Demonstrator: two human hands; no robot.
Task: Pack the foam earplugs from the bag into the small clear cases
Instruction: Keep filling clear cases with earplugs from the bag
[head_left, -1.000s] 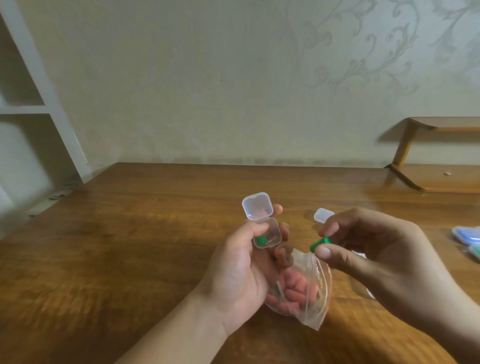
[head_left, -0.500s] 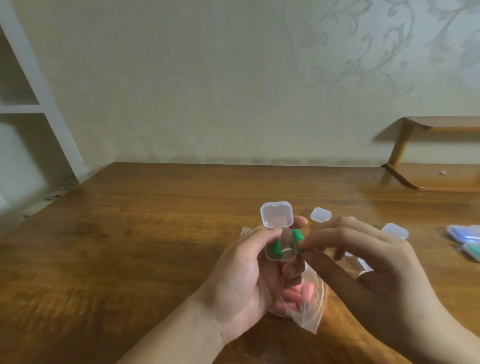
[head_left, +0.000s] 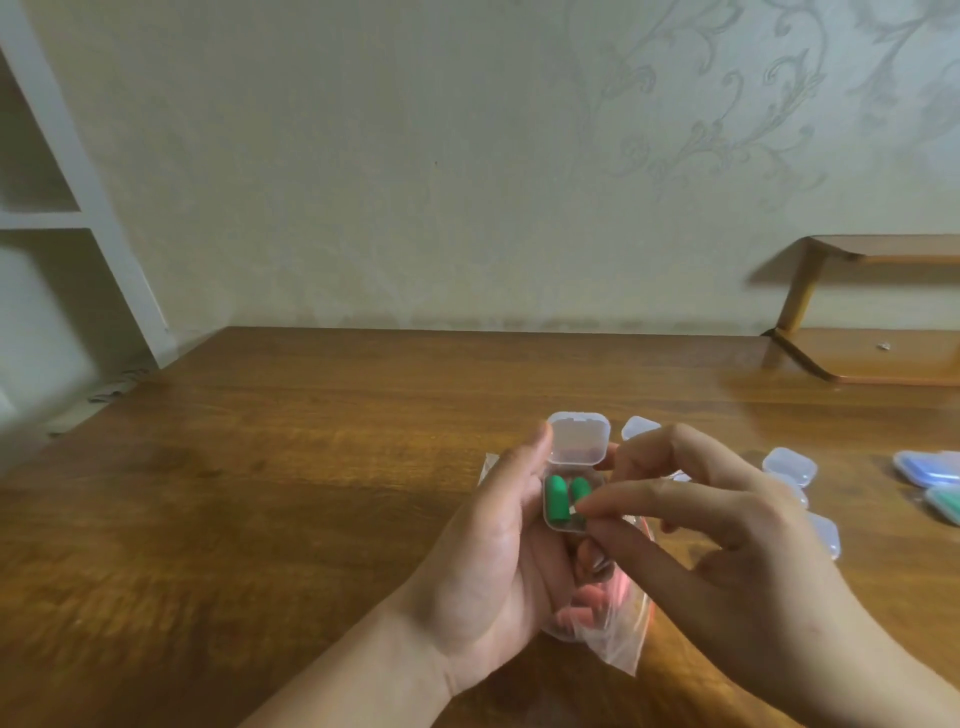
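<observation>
The left hand (head_left: 498, 551) holds a small clear case (head_left: 569, 499) above the worktop (head_left: 260, 493), thumb along the case's left edge and fingers curled behind it. The lid (head_left: 577, 437) is hinged open and stands up past the far edge of the case, its hollow side facing the camera. Two green earplugs (head_left: 558, 499) lie side by side in the case, long axes running away from the camera, rounded tips toward the lid. The right hand (head_left: 727, 545) reaches in from the right; its grip is a pinch, thumb and forefinger tips closed on the near end of the right-hand earplug (head_left: 578, 491), the other fingers loosely curled above.

Under the left hand a clear bag (head_left: 613, 618) with pink earplugs (head_left: 587, 603) hangs down to the worktop; the same fingers seem to hold it, though the contact is hidden. More clear cases (head_left: 789, 466) lie on the worktop to the right, with one (head_left: 640, 428) behind the right hand. Blue and green items (head_left: 930, 467) sit at the right edge, too cut off to identify.
</observation>
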